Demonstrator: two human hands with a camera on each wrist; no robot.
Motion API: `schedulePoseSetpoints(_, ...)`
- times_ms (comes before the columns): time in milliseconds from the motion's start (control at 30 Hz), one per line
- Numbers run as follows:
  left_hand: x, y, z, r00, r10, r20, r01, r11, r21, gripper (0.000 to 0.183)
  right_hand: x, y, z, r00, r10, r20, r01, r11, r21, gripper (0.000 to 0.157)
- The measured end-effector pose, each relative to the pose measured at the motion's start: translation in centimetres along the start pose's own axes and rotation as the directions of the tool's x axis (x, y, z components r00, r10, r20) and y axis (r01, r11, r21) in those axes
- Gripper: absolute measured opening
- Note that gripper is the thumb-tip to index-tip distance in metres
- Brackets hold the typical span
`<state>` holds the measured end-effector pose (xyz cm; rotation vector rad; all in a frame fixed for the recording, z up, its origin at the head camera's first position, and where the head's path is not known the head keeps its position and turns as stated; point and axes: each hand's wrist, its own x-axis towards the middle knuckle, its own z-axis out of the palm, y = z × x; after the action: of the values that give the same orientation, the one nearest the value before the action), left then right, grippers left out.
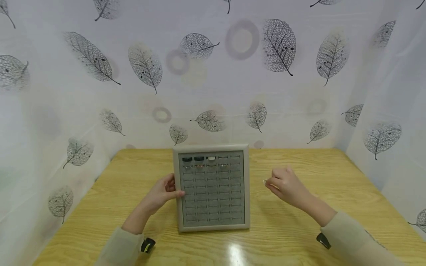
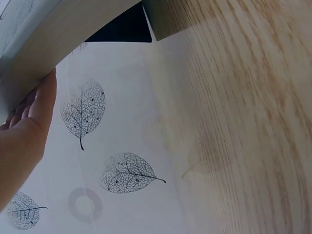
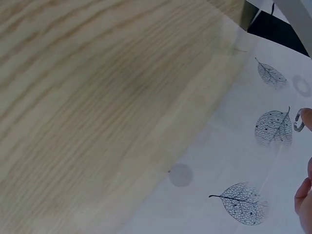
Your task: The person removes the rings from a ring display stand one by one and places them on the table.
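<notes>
A ring display board (image 1: 247,192) with a pale frame and a grey slotted insert stands upright on the table. My left hand (image 1: 162,194) grips its left edge, thumb on the front and fingers behind; the left wrist view shows that hand (image 2: 27,129) against the frame's side (image 2: 58,46). Two black rings (image 1: 199,158) and a whitish ring (image 1: 211,158) sit in the top row, with several thinner rings (image 1: 199,166) in the row below. Right of the board, apart from it, my right hand (image 1: 287,186) pinches a small silver ring (image 3: 298,122) between thumb and finger.
The wooden table (image 1: 293,236) reaches back to a white curtain (image 1: 219,85) printed with dark leaves, which also hangs on both sides. A dark piece (image 3: 280,31) shows behind the board in the right wrist view.
</notes>
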<state>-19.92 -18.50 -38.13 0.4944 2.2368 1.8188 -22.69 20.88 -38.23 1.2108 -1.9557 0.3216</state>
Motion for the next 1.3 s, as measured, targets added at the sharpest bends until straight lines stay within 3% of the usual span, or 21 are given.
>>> schedulePoseSetpoints(200,0.0,0.0,0.0,1.000,-0.010,0.000,0.010,1.000,0.006,0.068,-1.9,0.3,1.0,0.997,-0.011,0.080,0.011,1.000,0.000,0.049)
schedulePoseSetpoints(367,0.0,0.0,0.0,1.000,-0.015,0.003,0.015,1.000,0.012,0.069,-2.9,0.3,1.4,0.986,0.002,0.168,-0.007,1.000,0.029,0.014)
schedulePoseSetpoints(533,0.0,0.1,-0.1,1.000,-0.015,0.011,0.015,1.000,0.007,0.069,-3.4,0.1,1.7,0.964,0.029,0.266,-0.034,0.999,0.016,0.019)
schedulePoseSetpoints(633,-0.1,0.2,-0.1,1.000,-0.019,0.012,0.019,1.000,0.006,0.070,-3.6,0.0,1.7,0.939,0.053,0.341,-0.056,0.998,0.000,0.017)
schedulePoseSetpoints(833,-0.1,0.2,0.0,1.000,-0.024,0.003,0.024,0.999,0.024,0.068,-3.7,-0.4,1.5,0.865,0.134,0.484,-0.162,0.987,0.017,0.013)
schedulePoseSetpoints(1033,-0.1,0.2,0.1,1.000,-0.022,0.001,0.022,1.000,0.017,0.066,-3.6,-0.6,1.0,0.798,0.195,0.570,-0.249,0.968,0.018,0.011)
schedulePoseSetpoints(1200,-0.2,0.2,0.1,1.000,-0.017,0.003,0.017,1.000,0.009,0.068,-3.7,-0.7,0.9,0.757,0.218,0.616,-0.288,0.957,0.015,0.007)
schedulePoseSetpoints(1300,-0.1,0.2,0.0,1.000,-0.014,0.005,0.014,1.000,0.009,0.068,-3.8,-0.6,0.9,0.744,0.226,0.629,-0.306,0.952,0.020,0.006)
